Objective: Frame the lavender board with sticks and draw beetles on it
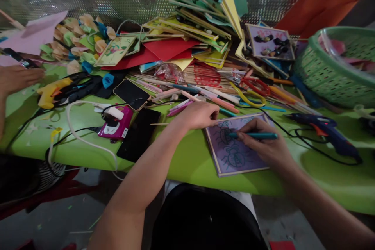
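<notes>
A purple card (234, 156) with insect outlines drawn on it lies on the green table (190, 156) near its front edge. My right hand (265, 140) is closed round a teal pen (258, 135), whose tip touches the card's middle. My left hand (199, 115) rests at the card's upper left corner, fingers curled and pressing down on the table and the card's edge. Several loose pens and markers (205, 95) lie just beyond my left hand.
A blue glue gun (328, 131) with a black cord lies at right, before a green basket (331, 70). Phones (131, 93) and a pink device (117, 125) sit at left, beside a yellow glue gun (51, 91). Paper crafts are piled behind. Another person's hand (16, 78) is at far left.
</notes>
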Tool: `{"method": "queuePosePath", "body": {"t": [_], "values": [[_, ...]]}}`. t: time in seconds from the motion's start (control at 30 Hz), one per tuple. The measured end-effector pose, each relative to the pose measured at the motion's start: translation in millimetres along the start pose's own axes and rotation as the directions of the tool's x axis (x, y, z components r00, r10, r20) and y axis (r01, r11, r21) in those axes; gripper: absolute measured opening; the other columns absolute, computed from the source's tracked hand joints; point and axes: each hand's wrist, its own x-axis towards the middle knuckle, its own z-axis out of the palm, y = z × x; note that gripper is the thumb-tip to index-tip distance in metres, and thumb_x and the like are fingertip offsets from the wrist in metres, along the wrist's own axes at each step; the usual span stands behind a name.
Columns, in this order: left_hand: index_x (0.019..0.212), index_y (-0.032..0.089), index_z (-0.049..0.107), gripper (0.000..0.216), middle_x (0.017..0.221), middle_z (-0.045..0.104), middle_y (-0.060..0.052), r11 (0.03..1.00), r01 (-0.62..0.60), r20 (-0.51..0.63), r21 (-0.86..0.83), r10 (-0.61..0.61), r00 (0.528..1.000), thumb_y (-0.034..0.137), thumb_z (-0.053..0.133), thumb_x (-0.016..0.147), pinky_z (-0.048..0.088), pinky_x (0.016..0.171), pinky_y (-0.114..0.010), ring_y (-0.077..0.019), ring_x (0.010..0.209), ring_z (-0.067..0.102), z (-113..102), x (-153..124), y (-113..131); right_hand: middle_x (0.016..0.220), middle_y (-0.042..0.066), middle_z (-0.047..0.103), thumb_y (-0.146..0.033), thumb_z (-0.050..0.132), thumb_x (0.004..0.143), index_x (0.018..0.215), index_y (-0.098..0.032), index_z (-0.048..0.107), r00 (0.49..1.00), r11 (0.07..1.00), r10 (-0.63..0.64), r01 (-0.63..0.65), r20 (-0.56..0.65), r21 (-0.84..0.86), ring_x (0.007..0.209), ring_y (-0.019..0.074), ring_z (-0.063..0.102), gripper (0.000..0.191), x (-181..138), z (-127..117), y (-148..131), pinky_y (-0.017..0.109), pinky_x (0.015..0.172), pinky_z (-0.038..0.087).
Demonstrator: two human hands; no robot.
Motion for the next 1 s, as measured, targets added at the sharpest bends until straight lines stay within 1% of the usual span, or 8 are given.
{"method": "queuePosePath", "body": {"t": [0.13,0.33,0.53,0.73,1.0], "values": [[0.096,0.020,0.070,0.009,0.098,0.077,-0.005,1.000,-0.007,-0.013,-0.008,0.007,1.000,0.027,0.065,0.093,0.039,0.070,-0.031,-0.0189,0.085,0.065,3.0,1.1,-3.6,0.070,0.000,0.069,-0.048,0.084,0.081,0.077,-0.025,0.068,1.000,1.000,-0.002,0.002,-0.002,-0.007,0.063,0.0184,0.059,0.028,0.2,0.3,3.1,0.032,0.058,0.046],[0.096,0.019,0.069,0.009,0.099,0.077,-0.006,1.000,-0.009,-0.011,0.000,0.009,1.000,0.026,0.068,0.091,0.040,0.070,-0.031,-0.0193,0.086,0.066,2.5,1.7,-3.9,0.072,0.001,0.068,-0.045,0.082,0.085,0.079,-0.025,0.069,1.000,1.000,-0.014,0.014,0.007,-0.019,0.065,0.0182,0.059,0.024,-0.6,0.7,5.1,0.032,0.061,0.047],[0.098,0.019,0.070,0.011,0.100,0.077,-0.007,1.000,-0.013,-0.009,-0.002,0.013,1.000,0.027,0.068,0.091,0.042,0.072,-0.032,-0.0199,0.087,0.066,2.1,1.3,-4.2,0.073,0.001,0.070,-0.045,0.082,0.085,0.080,-0.026,0.070,0.999,0.999,-0.029,0.031,0.043,-0.033,0.067,0.0192,0.061,0.024,-1.1,-0.5,5.3,0.033,0.063,0.048],[0.098,0.018,0.070,0.012,0.104,0.078,-0.007,1.000,-0.012,-0.003,0.007,0.012,1.000,0.029,0.069,0.093,0.041,0.071,-0.031,-0.0194,0.088,0.066,1.0,0.3,-2.5,0.074,0.000,0.069,-0.043,0.081,0.087,0.081,-0.026,0.070,0.999,1.000,-0.027,0.027,0.034,-0.012,0.068,0.0193,0.062,0.022,-2.3,1.1,6.2,0.033,0.064,0.049],[0.098,0.018,0.069,0.010,0.104,0.078,-0.007,1.000,-0.016,-0.004,-0.004,0.016,1.000,0.027,0.068,0.093,0.040,0.070,-0.030,-0.0191,0.088,0.066,1.2,0.5,-2.7,0.072,0.001,0.068,-0.045,0.082,0.086,0.078,-0.026,0.069,0.999,0.999,-0.033,0.033,0.024,-0.025,0.066,0.0197,0.060,0.024,-2.1,0.6,7.1,0.034,0.062,0.047]]}}
